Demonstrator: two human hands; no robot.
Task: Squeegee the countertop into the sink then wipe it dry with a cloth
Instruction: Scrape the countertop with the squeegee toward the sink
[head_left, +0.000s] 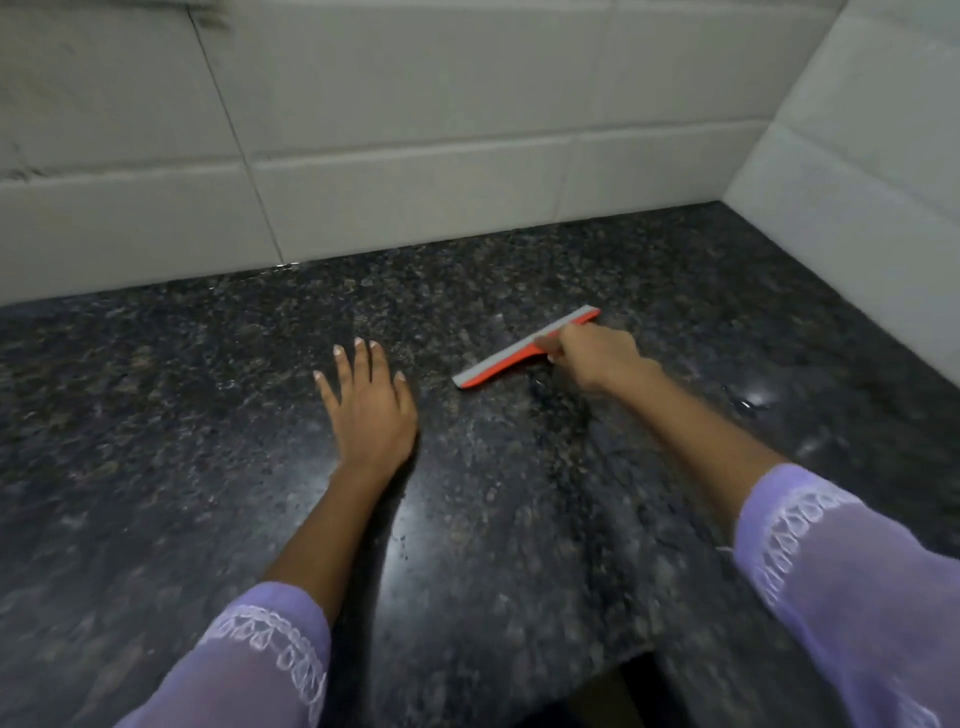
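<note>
Squeegee, red body with a grey rubber blade, sits right of frame centre on the dark speckled countertop, blade edge down, running diagonally from lower left to upper right. Right hand is clamped around its handle at mid-length; the handle itself is hidden under the fingers. Left hand lies flat on the stone just left of centre, fingers spread, holding nothing, close to the blade's lower-left tip but not touching.

Handling, judged: light plastic tool, stiff body, soft flexible lip. One-hand grip at the central handle looks right, since it keeps pressure even along the blade. Holding near one end would likely lift the other end and leave streaks. Wet handle could be slippery.

Countertop looks glossy with glare patches at centre and right edge; likely a water film, hard to confirm through blur. White tiled wall fills the top of frame and the upper right corner. Sink and cloth not in view. Squeegee stage seems underway; drying not yet started.
</note>
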